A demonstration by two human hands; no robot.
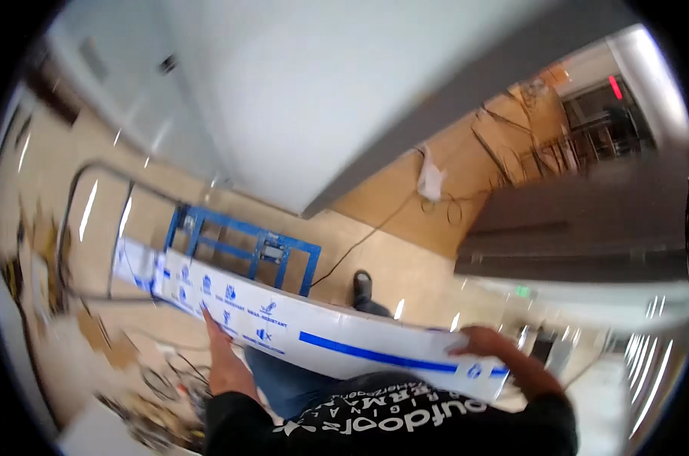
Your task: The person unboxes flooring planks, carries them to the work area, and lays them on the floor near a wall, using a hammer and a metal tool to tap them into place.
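1. Your left hand (224, 357) is flat and open under the long white box (314, 330). It presses up on the underside, near the box's left end.
2. Your right hand (490, 343) curls over the top edge of the box near its right end and grips it.
3. The box has a blue stripe and small blue pictures. It lies tilted across your front, between both hands, with the left end higher and farther from you.
4. A blue metal cart (242, 247) stands on the tan floor (405, 266), just behind the box's left end.
5. Your shoe (362, 286) shows on the floor, past the box's middle.
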